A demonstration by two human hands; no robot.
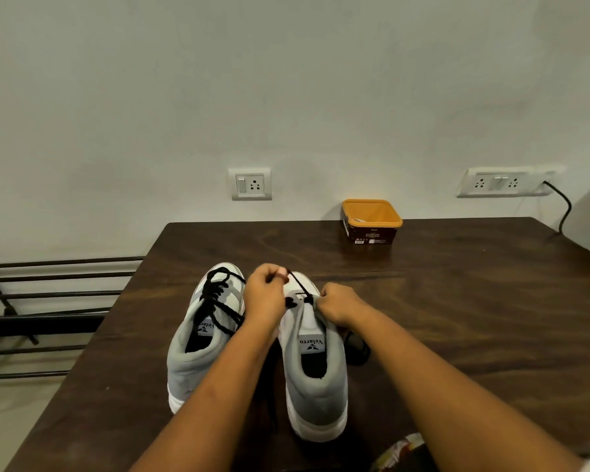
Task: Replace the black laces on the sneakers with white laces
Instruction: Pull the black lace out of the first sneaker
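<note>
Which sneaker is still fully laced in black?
The left sneaker: its black lace crosses up the whole front. The right sneaker shows only a toe-end crossing.

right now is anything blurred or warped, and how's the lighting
Head view: wide-angle warp splays the table edges and tilts the double socket plate; light is dim and soft, no harsh glare; the left hand pinching the black lace and the right hand gripping the sneaker look slightly soft; the label on the orange tub is unreadable.
</note>
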